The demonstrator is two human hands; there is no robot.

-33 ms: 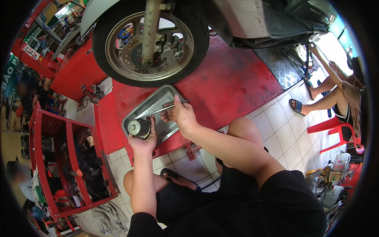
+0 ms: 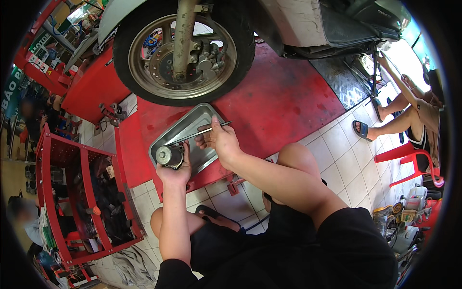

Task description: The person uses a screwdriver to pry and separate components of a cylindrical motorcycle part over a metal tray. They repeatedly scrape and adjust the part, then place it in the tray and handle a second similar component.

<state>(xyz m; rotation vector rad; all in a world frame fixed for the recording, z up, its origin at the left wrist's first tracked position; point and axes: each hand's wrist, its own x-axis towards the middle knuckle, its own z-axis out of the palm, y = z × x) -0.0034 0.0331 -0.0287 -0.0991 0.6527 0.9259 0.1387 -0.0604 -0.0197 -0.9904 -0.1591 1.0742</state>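
Observation:
A round metal motor-like part point(image 2: 166, 156), with a silvery cap and darker body, rests in my left hand point(image 2: 174, 175), whose fingers curl around it. My right hand point(image 2: 225, 143) grips a thin metal rod point(image 2: 204, 131) between thumb and fingers. The rod slants down to the left and its far end meets the top edge of the part; whether it touches or just overlaps I cannot tell. Both hands are over a shallow metal tray point(image 2: 196, 115) lying on the red platform point(image 2: 284, 96).
A motorbike front wheel point(image 2: 144, 89) stands just beyond the tray. At left is a red tool rack point(image 2: 85, 180). A seated person's sandalled foot point(image 2: 364, 130) and a red plastic stool point(image 2: 406, 156) are at right. Below the platform lies a white tiled floor point(image 2: 332, 156).

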